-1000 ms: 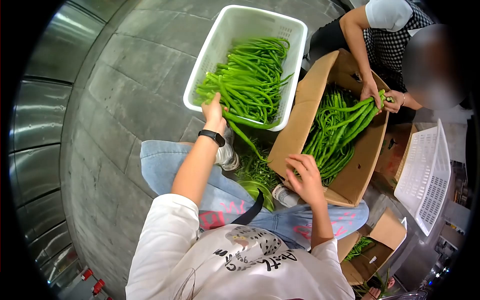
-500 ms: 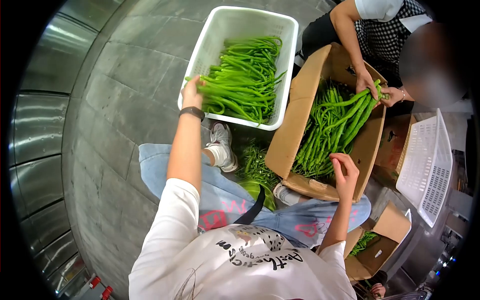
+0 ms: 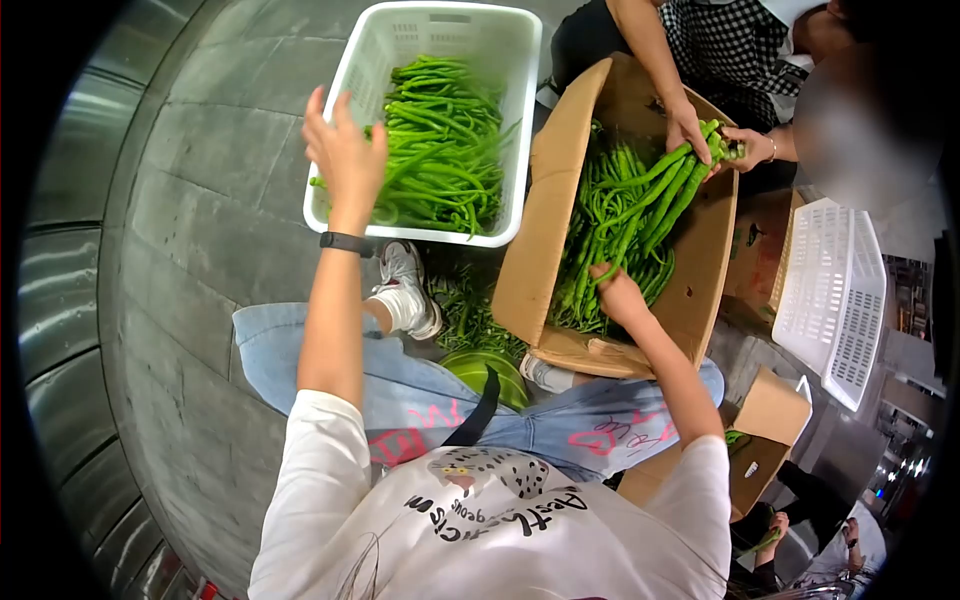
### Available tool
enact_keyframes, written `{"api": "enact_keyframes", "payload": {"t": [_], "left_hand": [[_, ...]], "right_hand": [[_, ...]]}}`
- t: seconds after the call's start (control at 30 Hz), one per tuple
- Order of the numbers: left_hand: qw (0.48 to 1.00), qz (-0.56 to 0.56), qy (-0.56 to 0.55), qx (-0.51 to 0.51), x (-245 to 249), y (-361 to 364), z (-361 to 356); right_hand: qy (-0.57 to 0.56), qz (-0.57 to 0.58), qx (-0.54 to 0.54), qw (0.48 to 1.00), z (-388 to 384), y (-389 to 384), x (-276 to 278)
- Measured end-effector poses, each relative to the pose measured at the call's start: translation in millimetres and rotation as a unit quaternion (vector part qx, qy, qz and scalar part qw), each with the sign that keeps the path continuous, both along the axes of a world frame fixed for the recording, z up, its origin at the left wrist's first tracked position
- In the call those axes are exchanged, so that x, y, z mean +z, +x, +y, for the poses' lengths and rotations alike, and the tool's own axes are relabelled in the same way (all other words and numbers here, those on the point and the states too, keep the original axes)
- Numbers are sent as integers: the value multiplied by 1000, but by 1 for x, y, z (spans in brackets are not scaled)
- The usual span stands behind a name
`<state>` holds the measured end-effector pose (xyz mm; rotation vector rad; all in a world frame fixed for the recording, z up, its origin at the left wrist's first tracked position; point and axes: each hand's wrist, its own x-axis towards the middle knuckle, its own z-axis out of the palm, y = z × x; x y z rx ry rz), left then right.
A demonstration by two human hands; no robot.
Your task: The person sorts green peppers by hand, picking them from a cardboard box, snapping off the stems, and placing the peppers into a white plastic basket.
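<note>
Dipped right hand into cardboard box among green beans, grip impossible to tell, and lifted left hand, fingers splayed empty, left of box.

Upended white crate stands at the right edge. Left of the crate, well apart, lies a grey stone-slab floor, evenly lit. Farthest left of the crate, curved stainless-steel panelling carries bright reflections. Just below the crate sits a small open cardboard box.
</note>
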<state>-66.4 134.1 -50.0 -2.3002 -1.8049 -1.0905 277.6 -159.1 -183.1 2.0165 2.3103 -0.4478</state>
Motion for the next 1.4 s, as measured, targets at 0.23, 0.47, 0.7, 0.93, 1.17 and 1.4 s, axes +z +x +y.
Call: {"api": "enact_keyframes", "payload": {"t": [0.23,0.47,0.7,0.93,1.17,1.4], "left_hand": [[971,-25,8,-237,80,17,-37],[967,-79,-9,-243,57,1,-44],[965,-82,5,-249,71,5,-51],[958,-56,-23,-279,64,17,-64],[939,-45,-76,-334,65,28,-81],[719,-164,-430,-521,58,40,-112]], "right_hand": [[-170,-199,256,931,29,5,-87],[-31,-67,333,940,20,34,-24],[-43,-130,235,962,-9,41,58],[50,-101,178,978,-12,30,128],[117,94,-91,984,7,17,240],[13,600,-288,747,38,-52,283]]}}
